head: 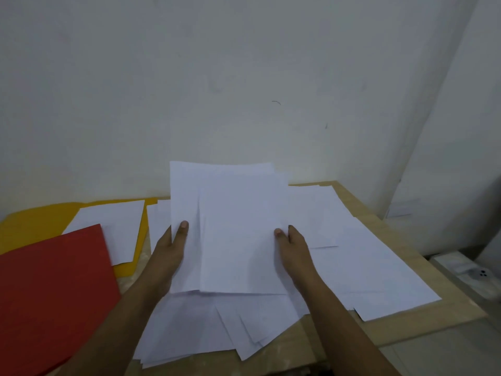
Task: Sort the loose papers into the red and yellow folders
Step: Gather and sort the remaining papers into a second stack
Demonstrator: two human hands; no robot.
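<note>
Head view: your left hand (173, 248) and right hand (294, 245) pinch small bundle of white paper sheets (230, 226) at its side edges, thumbs on top, lifted at centre over loose white paper pile (352, 253) on light wooden table (379, 218). Step, by my read: picking batch to file. Next: carry toward 9 o'clock. Flat red card folder (54, 294) overlaps yellow card folder (27, 226), one sheet on it. Sheet markings unreadable; fingers hidden beneath; red folder cut off by frame.
</note>
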